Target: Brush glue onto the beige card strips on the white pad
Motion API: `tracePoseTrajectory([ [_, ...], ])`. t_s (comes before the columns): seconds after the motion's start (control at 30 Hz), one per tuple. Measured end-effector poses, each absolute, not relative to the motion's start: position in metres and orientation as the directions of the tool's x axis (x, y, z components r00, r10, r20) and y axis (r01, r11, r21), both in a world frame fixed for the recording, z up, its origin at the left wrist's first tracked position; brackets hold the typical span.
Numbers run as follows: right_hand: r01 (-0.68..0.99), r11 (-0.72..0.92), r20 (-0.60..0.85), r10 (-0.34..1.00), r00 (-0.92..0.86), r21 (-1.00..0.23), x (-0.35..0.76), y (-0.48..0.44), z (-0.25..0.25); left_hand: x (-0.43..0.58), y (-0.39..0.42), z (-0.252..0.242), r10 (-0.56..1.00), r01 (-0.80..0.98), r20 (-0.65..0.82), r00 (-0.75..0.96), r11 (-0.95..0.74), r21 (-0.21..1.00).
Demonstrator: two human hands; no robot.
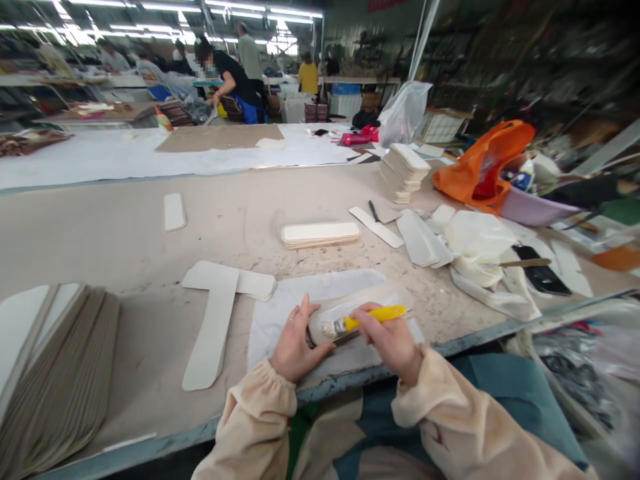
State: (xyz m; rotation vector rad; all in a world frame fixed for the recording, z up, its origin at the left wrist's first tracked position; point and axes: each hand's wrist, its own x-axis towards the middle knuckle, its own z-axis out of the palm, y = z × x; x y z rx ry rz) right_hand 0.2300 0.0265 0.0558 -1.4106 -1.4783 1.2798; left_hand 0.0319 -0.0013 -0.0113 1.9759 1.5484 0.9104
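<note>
My right hand (393,340) is closed around a paintbrush (376,316) with a yellow handle. The brush's pale bristles rest on the left part of a long pale panel (345,310) with a rounded end. My left hand (299,343) grips that rounded end, thumb on the near side and fingers on the far side. A dark edge shows under the panel by the left thumb. Beneath lies a white cloth (270,308). To the left, two off-white rounded strips (215,333) cross each other on the table.
A tall fanned stack of panels (65,373) fills the left front. Ahead lies a low pile of strips (320,233); a taller stack (404,170) stands behind. At right are a white bag (477,250) with a stick, a black phone (543,270) and an orange bag (483,167). People work beyond.
</note>
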Motion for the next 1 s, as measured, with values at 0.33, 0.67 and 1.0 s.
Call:
tracePoseTrajectory([
  [0.33, 0.273, -0.063, -0.075, 0.997, -0.033, -0.960, 0.268, 0.032, 0.072, 0.033, -0.001, -0.008, 0.963, 0.634, 0.214, 0.165, -0.270, 0.725],
  [0.67, 0.386, -0.035, -0.086, 0.990, -0.115, -0.922, 0.252, 0.033, 0.060, 0.033, -0.001, -0.009, 0.961, 0.612, 0.223, 0.166, -0.278, 0.740],
  [1.0, 0.205, 0.026, -0.003, 0.990, -0.138, -0.978, 0.227, 0.028, 0.064, 0.032, -0.001, -0.002, 0.937, 0.593, 0.277, 0.212, -0.348, 0.726],
])
